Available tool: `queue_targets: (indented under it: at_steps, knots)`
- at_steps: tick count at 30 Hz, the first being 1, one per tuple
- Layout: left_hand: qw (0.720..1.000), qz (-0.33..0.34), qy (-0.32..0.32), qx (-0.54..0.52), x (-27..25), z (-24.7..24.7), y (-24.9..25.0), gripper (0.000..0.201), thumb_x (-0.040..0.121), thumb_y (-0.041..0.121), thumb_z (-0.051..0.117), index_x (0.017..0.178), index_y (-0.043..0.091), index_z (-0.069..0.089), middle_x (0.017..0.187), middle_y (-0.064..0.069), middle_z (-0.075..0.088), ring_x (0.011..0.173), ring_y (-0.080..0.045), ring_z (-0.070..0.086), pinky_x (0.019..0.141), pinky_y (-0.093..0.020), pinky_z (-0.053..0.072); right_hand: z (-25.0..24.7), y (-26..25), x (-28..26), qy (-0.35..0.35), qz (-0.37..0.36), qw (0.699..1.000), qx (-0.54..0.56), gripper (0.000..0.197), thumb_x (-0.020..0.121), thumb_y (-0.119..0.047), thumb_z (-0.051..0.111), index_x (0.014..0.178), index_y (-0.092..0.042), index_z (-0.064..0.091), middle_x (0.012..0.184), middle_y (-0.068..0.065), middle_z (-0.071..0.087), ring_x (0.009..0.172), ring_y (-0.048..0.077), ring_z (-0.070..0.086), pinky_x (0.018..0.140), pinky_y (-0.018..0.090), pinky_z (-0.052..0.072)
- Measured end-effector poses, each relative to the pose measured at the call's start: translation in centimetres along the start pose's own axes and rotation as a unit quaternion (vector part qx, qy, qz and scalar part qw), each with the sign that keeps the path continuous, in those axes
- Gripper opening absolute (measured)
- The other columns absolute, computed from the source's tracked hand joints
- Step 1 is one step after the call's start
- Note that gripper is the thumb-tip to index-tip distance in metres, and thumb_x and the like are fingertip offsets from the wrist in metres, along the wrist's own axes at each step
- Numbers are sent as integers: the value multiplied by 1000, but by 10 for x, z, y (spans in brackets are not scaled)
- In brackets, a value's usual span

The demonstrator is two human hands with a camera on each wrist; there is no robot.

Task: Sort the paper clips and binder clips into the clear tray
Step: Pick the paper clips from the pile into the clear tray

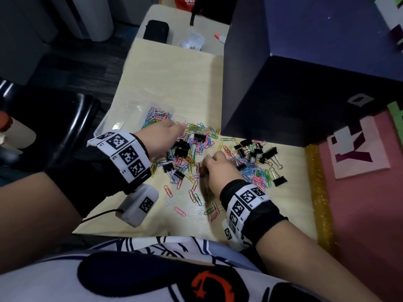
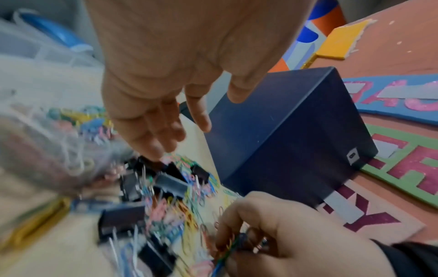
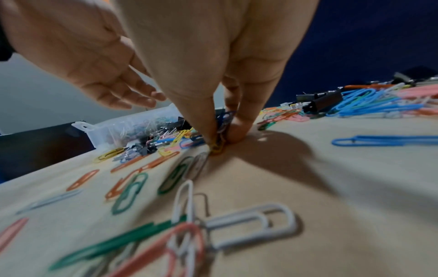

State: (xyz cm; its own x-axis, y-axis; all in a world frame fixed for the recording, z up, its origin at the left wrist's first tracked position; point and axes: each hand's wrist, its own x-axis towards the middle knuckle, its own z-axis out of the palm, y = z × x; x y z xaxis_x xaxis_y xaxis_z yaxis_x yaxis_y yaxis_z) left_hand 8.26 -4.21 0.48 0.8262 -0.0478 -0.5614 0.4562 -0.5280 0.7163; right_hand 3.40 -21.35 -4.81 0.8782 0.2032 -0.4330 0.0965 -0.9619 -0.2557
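Observation:
A heap of coloured paper clips (image 1: 196,149) mixed with black binder clips (image 1: 199,137) covers the middle of the pale table (image 1: 170,79). The clear tray (image 1: 102,127) stands at the table's left edge, with coloured paper clips (image 1: 156,115) in its far compartment. My left hand (image 1: 182,128) hovers over the heap beside the tray, fingers (image 2: 166,142) straight and relaxed, holding nothing. My right hand (image 1: 204,168) pinches a small bunch of paper clips (image 3: 219,142) between thumb and fingertips, down on the table top. Binder clips (image 2: 170,184) lie just under the left hand.
A tall dark blue box (image 1: 283,94) stands right behind the heap on the right. A black case (image 1: 156,31) and crumpled plastic (image 1: 192,41) lie at the far end. Loose paper clips (image 1: 172,201) are scattered near the front edge. A black chair (image 1: 54,127) is at the left.

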Motion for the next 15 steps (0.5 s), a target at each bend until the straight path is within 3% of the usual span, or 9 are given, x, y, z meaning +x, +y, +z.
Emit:
queue_targets:
  at_steps: [2, 3, 7, 9, 12, 15]
  knots:
    - [994, -40, -40, -97, 0, 10, -1, 34, 96, 46, 40, 101, 17, 58, 103, -6, 59, 88, -20, 57, 76, -34, 46, -2, 3, 1, -4, 5, 1000, 6, 35, 85, 3, 45, 116, -13, 52, 113, 10, 41, 97, 33, 54, 86, 35, 48]
    - [987, -67, -54, -136, -1, 15, -2, 33, 95, 47, 42, 94, 19, 59, 96, -4, 60, 83, -18, 57, 75, -33, 46, -4, 5, 1, -5, 8, 1000, 11, 34, 85, 2, 45, 113, -13, 55, 112, 10, 43, 99, 33, 55, 87, 34, 47]
    - [957, -139, -118, -225, 3, 29, -6, 39, 96, 49, 41, 91, 15, 59, 93, -8, 63, 89, -21, 62, 81, -37, 51, -19, 2, -1, 41, 10, 996, 83, 18, 85, -6, 55, 95, -18, 63, 99, 3, 45, 95, 25, 53, 80, 24, 39]
    - [937, -161, -157, -266, 5, 34, -8, 43, 98, 48, 35, 88, 13, 57, 89, -9, 62, 83, -22, 61, 82, -41, 51, -27, -10, -4, 88, -22, 987, 129, 12, 82, -12, 61, 91, -20, 63, 97, 1, 48, 91, 22, 54, 81, 26, 42]
    - [910, -168, -206, -319, 4, 40, -8, 38, 98, 44, 34, 92, 14, 57, 81, -6, 60, 64, -20, 60, 62, -34, 55, -35, -29, -7, 110, -67, 979, 158, 22, 81, -20, 65, 103, -20, 61, 103, 4, 56, 92, 21, 56, 81, 27, 42]
    - [900, -182, -198, -344, 5, 38, -10, 30, 97, 35, 40, 84, 14, 57, 68, -3, 54, 50, -15, 54, 47, -22, 50, -38, -33, -4, 121, -75, 976, 167, 29, 83, -25, 64, 111, -20, 59, 107, 2, 59, 94, 22, 59, 86, 31, 47]
